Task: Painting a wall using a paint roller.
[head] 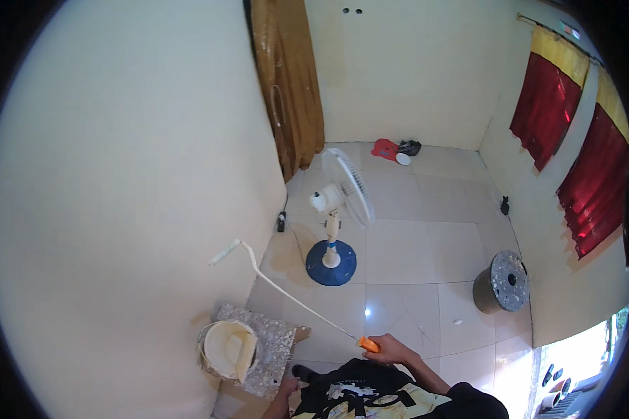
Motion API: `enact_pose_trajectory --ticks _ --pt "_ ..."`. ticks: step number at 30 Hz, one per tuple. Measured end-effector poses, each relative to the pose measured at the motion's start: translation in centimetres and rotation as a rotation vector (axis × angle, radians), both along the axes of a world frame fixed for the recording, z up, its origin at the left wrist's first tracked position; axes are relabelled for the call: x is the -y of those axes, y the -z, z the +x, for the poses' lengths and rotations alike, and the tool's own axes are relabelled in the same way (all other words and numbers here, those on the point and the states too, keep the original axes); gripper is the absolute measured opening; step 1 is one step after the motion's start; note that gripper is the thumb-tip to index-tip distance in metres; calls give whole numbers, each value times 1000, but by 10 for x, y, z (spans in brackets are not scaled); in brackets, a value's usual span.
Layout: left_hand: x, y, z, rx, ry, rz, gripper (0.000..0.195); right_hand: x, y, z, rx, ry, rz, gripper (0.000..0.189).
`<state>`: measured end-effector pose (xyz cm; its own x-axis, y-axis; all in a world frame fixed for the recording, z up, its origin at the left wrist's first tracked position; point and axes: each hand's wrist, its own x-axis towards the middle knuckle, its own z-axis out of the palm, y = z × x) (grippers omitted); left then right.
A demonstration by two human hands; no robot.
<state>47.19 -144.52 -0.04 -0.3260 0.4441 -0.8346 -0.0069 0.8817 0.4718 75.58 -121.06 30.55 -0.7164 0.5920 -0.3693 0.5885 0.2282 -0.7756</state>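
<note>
My right hand (389,349) is closed around the orange handle of a long-framed paint roller (304,305). The roller's pale sleeve lies against or close to the left wall (136,209); contact cannot be told. Low at my left side is my left hand (289,386), near the paint-spattered board (275,343); whether it holds anything cannot be told. On that board stands a white bucket (217,348) with a cream-coloured paint tray or scraper grid (246,351) inside, leaning at its right side.
A white pedestal fan (331,256) with a blue base stands ahead on the tiles. An upturned, spattered bucket (510,283) sits by the right wall. A brown curtain (288,89) hangs ahead, red-and-yellow curtains (548,99) at right. A power socket block (281,221) lies by the left wall.
</note>
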Motion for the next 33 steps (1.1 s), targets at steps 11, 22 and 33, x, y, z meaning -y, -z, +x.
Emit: enact_pose_trajectory --ticks 11,22,33 --pt "-134 102 103 -850 823 446 22 -86 -14 173 -149 456 170 35" --pt "-313 25 136 -183 447 166 33 -220 17 229 -200 695 109 22" --pt "-483 47 159 -194 721 272 43 -389 -15 207 -175 872 -87 17"
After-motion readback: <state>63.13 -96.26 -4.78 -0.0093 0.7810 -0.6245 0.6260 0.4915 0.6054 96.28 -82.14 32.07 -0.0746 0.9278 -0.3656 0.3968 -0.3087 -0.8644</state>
